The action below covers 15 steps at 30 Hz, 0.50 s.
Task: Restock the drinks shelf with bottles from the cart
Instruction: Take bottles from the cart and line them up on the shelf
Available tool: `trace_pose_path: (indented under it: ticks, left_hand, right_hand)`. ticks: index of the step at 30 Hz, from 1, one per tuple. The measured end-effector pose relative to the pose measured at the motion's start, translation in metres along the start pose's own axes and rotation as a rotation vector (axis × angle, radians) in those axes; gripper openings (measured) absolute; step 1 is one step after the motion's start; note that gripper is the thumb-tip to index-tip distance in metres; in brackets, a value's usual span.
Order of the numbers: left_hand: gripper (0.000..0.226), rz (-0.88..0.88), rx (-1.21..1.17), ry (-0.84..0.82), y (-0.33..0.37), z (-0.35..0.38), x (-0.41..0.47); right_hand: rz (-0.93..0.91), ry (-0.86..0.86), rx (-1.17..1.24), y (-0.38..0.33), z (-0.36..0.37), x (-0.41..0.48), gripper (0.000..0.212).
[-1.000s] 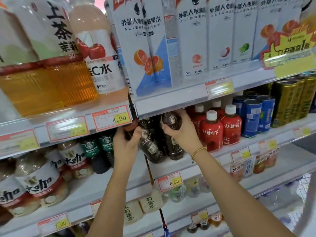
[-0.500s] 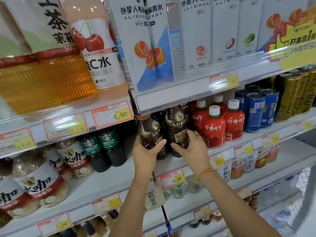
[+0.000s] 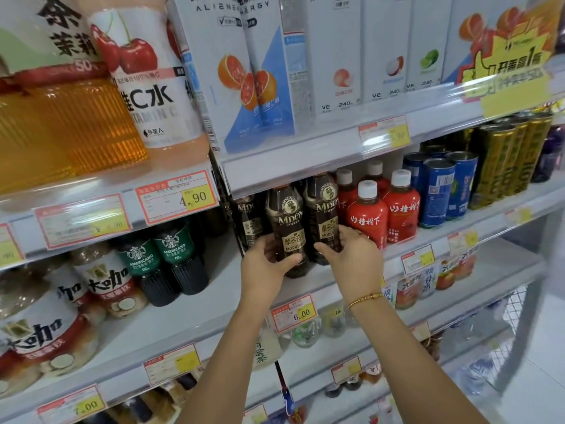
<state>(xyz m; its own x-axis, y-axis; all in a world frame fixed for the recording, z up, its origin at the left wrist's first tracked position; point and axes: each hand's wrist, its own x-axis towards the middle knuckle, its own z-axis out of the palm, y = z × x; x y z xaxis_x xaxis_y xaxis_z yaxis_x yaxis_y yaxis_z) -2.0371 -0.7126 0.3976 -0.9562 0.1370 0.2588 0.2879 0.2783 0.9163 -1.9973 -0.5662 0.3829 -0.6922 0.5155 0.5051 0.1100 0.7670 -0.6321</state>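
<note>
Left hand [image 3: 265, 264] wrapped round dark coffee bottle [image 3: 287, 231] mid-frame, right hand [image 3: 351, 255] gripping neighbouring coffee bottle [image 3: 323, 215], red bottles [image 3: 368, 214] just right

Both forearms are bare; a thin gold bead bracelet [image 3: 365, 298] circles the right wrist.

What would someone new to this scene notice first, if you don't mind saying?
Two bare hands at centre each grip a dark coffee bottle at the shelf's front edge: the left hand on the left bottle, the right hand on the right bottle. Red bottles with white caps stand just right of them. Above, tall white cartons fill the upper shelf.
</note>
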Motion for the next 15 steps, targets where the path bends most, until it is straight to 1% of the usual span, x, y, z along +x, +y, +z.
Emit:
trace_pose_path:
  ticks: [3, 6, 9, 15]
  left_hand:
    - [0.055, -0.023, -0.036, -0.034, -0.002, 0.006, 0.001]
    - [0.054, -0.006, -0.011, -0.053, -0.002, 0.008, 0.006]
    - [0.056, -0.014, 0.006, -0.022, -0.001, 0.011, 0.005]
    - [0.050, -0.003, 0.062, 0.068, -0.001, 0.017, 0.003]
  right_hand:
    - [0.013, 0.002, -0.004, 0.001, -0.006, -0.001, 0.055]
    - [0.010, 0.037, 0.051, 0.000, -0.013, -0.004, 0.056]
    - [-0.014, 0.056, 0.103, -0.001, -0.013, -0.006, 0.050]
    - [-0.049, 0.037, 0.106, 0.002, -0.005, -0.004, 0.041]
